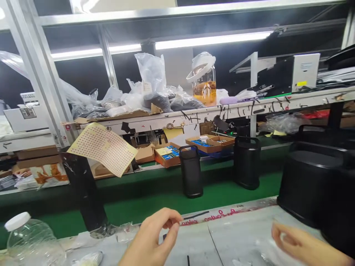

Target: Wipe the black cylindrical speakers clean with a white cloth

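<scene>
My left hand (154,238) is over the grey work surface (196,242), low in the middle of the view. Its thumb and forefinger curl together in a pinch; anything between the tips is too small to make out. Over the same surface at the lower right, my right hand (299,242) is smeared by motion, its fingers bent. A blurred clear plastic bag (269,253) lies just below it, and I cannot tell whether they touch. Large black speaker-like housings (307,184) stand close beyond that hand. Short black strips lie on the surface near my left hand.
Upright black housings (191,171) (246,162) stand on the green belt (155,197). Behind them are cardboard trays (168,155) of blue parts. A shelf (177,123) carries bagged parts and a jar (204,83). A plastic bottle (30,238) stands lower left, near a black post (85,195).
</scene>
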`<action>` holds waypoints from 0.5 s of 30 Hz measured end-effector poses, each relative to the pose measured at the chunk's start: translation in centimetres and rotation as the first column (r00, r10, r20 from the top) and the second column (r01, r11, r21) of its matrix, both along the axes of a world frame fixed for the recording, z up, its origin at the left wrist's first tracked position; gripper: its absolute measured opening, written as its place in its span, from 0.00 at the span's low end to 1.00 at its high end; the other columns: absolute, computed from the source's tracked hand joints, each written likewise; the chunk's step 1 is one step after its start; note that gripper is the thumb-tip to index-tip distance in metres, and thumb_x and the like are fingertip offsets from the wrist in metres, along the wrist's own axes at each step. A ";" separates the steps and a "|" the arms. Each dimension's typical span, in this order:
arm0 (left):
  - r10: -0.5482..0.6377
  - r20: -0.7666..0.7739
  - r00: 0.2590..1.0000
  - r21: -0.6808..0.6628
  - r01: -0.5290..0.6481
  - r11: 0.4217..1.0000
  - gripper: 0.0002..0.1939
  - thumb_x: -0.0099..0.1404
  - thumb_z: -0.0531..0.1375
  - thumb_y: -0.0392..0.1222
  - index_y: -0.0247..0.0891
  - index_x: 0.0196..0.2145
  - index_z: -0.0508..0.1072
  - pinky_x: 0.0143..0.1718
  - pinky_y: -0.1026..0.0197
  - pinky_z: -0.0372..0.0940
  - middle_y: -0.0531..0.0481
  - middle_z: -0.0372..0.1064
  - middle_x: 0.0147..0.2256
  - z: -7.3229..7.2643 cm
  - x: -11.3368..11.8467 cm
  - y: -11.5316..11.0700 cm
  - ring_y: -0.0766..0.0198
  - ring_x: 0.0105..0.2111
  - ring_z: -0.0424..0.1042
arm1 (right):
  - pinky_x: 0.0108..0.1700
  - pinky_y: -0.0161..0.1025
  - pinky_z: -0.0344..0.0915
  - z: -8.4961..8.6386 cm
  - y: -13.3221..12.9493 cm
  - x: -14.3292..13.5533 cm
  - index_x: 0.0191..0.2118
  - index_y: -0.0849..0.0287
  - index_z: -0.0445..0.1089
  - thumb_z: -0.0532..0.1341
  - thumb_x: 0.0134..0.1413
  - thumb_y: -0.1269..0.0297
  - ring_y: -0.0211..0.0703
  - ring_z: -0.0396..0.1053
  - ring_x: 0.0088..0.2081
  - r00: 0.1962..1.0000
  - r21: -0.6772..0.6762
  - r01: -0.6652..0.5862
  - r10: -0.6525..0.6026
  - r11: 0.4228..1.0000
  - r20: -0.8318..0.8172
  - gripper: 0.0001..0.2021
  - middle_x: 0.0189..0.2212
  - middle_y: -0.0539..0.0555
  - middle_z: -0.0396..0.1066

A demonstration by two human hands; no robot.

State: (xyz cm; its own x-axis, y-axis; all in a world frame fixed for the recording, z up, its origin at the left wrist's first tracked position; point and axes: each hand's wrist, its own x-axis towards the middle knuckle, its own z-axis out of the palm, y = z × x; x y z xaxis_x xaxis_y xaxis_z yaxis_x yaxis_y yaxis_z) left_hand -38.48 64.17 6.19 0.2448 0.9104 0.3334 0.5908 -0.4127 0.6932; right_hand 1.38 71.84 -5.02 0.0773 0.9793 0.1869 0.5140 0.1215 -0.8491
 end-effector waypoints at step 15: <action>0.104 0.031 0.994 -0.004 -0.104 0.995 0.11 0.66 0.55 0.50 0.45 0.38 0.74 0.42 0.64 0.61 0.52 0.72 0.36 -0.1 -3.2 0.5 0.62 0.37 0.69 | 0.41 0.52 0.57 19.4 16.6 -1.3 0.23 0.57 0.56 0.66 0.46 0.54 0.65 0.64 0.49 0.879 0.311 0.447 -0.476 0.839 0.021 0.18 0.34 0.69 0.67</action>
